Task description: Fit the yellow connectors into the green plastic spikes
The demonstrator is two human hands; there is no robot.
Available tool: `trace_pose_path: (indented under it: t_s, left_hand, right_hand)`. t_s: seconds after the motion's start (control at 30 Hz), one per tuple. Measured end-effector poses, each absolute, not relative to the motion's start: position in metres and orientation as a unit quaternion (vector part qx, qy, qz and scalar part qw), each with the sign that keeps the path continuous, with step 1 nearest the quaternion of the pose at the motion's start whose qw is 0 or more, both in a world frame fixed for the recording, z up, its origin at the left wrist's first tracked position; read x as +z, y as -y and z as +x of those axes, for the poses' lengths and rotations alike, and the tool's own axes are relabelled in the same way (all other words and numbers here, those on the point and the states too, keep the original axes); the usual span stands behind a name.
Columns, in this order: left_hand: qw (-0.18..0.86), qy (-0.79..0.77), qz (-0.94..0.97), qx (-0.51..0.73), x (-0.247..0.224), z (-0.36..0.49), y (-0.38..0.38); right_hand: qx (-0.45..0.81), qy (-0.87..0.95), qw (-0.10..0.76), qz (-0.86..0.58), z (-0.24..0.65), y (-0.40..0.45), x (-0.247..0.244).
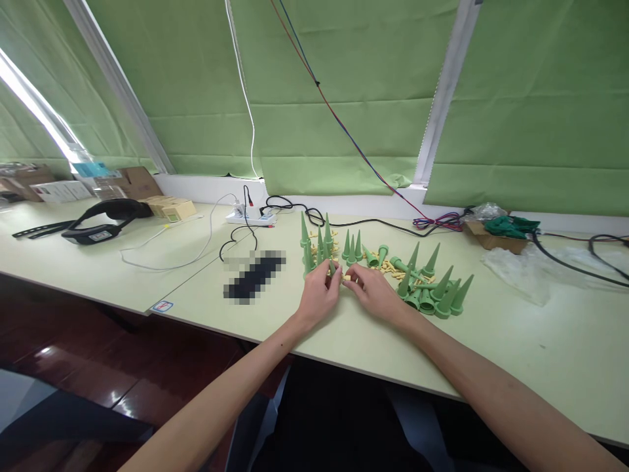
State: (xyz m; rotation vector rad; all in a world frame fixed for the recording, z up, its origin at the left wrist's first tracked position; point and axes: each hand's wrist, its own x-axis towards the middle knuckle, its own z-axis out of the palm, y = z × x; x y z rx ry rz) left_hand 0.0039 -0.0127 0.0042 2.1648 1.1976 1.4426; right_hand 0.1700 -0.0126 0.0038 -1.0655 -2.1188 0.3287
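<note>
My left hand (pixel 318 290) is closed around a green plastic cone (pixel 333 267), most of it hidden by the fingers. Close beside it, my right hand (pixel 372 288) pinches a small yellow piece (pixel 346 278) against the cone's near end. Behind the left hand stand several green cones (pixel 304 233) among yellow pieces. A few more upright cones (pixel 352 248) are just beyond the right hand. To the right of that hand, a heap of green cones (pixel 442 298) lies and stands in a jumble, with loose yellow pieces (pixel 390 270) next to it.
A pixelated dark object (pixel 254 278) lies left of my hands. Farther left are a black headset-like device (pixel 105 221) and small yellowish boxes (pixel 171 208). A power strip (pixel 250 216) and cables run along the back. At right are a cardboard box (pixel 496 237) and clear plastic bag (pixel 515 272).
</note>
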Motion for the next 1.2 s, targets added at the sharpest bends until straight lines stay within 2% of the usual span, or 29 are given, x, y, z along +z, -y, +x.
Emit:
trace_pose_path:
  t_s: [0.23,0.6,0.97,1.2]
  left_hand:
    - [0.146,-0.415,0.754,0.488,0.0043,0.0036,0.013]
    - [0.138,-0.414,0.752,0.494,0.004,0.004,0.0123]
    - [0.131,-0.424,0.761,0.473,0.004,0.0035,0.0117]
    - [0.138,-0.414,0.76,0.482,0.0048,0.004,0.0114]
  right_hand:
    - [0.098,0.83,0.32,-0.447,0.1689,0.0129,0.0041]
    - [0.126,0.819,0.36,-0.428,0.1695,0.0127,0.0036]
    - [0.09,0.831,0.309,-0.454,0.1698,0.0124,0.0026]
    - [0.129,0.819,0.352,-0.434,0.1694,0.0127,0.004]
